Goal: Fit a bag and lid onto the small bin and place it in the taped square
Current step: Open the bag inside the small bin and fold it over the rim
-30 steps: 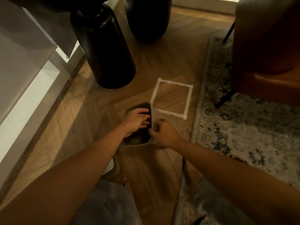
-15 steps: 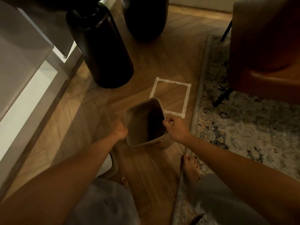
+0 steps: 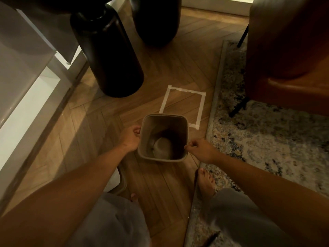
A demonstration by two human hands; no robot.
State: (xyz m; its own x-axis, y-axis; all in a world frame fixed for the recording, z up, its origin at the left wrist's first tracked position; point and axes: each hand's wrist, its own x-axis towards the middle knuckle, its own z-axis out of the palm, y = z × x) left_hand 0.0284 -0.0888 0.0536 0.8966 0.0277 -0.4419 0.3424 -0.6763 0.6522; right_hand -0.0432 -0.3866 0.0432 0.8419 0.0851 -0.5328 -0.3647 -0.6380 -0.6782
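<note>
Two hands' fingers grip one bin (image 3: 164, 120); one pale lump (image 3: 162, 146), perhaps a bag, inside.

The small bin (image 3: 148, 139), pinched at its rim between both hands, looks like matt, smooth beige plastic. Under it the floor (image 3: 153, 184) is wood in a herringbone lay with a soft sheen. Beyond the grip, the taped square (image 3: 202, 107) is matt paper-like tape; right of it, the rug (image 3: 267, 139) is rough woven cloth.

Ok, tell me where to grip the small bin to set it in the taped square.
Grip the small bin by its rim on the two opposite sides, where the left hand and right hand already are. It stands upright and open-topped, so the rim is exposed.
</note>
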